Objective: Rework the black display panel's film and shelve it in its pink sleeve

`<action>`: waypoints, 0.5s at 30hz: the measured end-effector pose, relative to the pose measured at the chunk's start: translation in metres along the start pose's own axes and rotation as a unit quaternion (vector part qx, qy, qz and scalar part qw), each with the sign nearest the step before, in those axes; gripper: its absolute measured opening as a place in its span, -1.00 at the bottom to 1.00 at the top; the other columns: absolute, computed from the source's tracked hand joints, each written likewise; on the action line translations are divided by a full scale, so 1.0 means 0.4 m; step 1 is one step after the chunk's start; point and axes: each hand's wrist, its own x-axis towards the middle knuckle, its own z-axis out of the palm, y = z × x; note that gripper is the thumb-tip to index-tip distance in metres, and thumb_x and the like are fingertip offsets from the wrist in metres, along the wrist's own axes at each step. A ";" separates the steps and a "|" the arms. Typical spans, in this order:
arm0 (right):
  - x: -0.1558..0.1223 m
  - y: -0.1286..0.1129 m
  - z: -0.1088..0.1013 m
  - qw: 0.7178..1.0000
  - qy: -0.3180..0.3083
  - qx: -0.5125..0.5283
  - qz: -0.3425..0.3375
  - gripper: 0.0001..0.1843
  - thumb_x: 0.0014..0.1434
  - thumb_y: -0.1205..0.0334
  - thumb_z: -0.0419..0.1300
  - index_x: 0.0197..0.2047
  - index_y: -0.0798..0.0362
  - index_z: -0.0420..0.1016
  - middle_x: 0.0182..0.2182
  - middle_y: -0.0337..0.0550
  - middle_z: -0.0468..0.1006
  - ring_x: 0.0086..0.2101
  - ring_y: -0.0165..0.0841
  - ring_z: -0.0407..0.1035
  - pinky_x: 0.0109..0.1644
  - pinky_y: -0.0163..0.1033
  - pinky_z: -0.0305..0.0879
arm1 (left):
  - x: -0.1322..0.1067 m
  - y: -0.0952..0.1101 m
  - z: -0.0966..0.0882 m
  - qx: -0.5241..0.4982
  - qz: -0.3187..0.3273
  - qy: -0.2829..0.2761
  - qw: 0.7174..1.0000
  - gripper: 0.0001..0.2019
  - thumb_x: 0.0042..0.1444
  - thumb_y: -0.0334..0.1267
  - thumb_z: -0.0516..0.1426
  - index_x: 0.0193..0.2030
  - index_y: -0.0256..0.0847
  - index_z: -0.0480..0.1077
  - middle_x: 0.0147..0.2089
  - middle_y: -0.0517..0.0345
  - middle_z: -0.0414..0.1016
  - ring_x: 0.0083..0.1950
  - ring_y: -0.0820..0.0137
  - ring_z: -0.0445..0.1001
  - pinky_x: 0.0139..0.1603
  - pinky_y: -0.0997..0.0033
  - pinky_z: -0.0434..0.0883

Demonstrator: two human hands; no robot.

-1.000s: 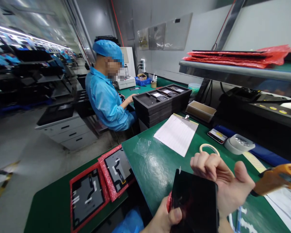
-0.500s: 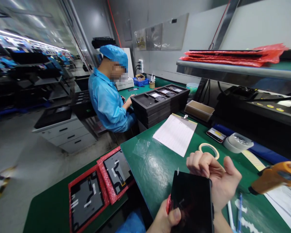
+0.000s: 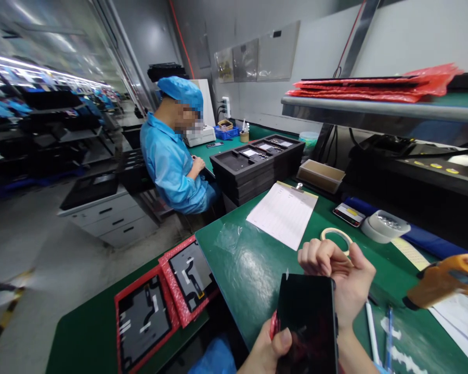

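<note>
At the bottom of the view, my left hand [image 3: 271, 343] grips the lower left side of a black device with a glossy screen [image 3: 306, 317]; its thumb lies over the screen. Something red shows along that edge, and a small clear tab sticks up at the top left corner. My right hand [image 3: 341, 278] is at the device's upper right corner, palm toward me, fingers loosely curled and thumb held apart. I see nothing in it. Whether it touches the device's edge is unclear. A roll of masking tape [image 3: 336, 240] lies just behind these fingers.
A clipboard with paper [image 3: 283, 215], black foam trays [image 3: 257, 166] and an orange handheld tool [image 3: 439, 280] are on the green table. At lower left, flat panels lie on red bubble wrap [image 3: 175, 306]. A co-worker in blue [image 3: 171, 161] sits beyond.
My right hand and the device have shifted slightly left in view. The co-worker's hand has drawn back a little toward the body.
</note>
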 end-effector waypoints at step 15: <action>0.002 0.004 -0.008 0.999 0.008 -0.032 0.002 -0.17 0.31 -0.44 0.28 -0.69 -0.03 0.12 -0.70 -0.30 0.06 -0.61 -0.41 0.01 -0.52 -0.27 0.12 | 0.005 -0.002 0.000 0.007 -0.005 -0.015 1.000 -0.21 -0.06 0.26 0.59 0.17 -0.27 0.69 0.03 -0.17 0.79 0.16 -0.12 0.75 0.45 -0.10 0.49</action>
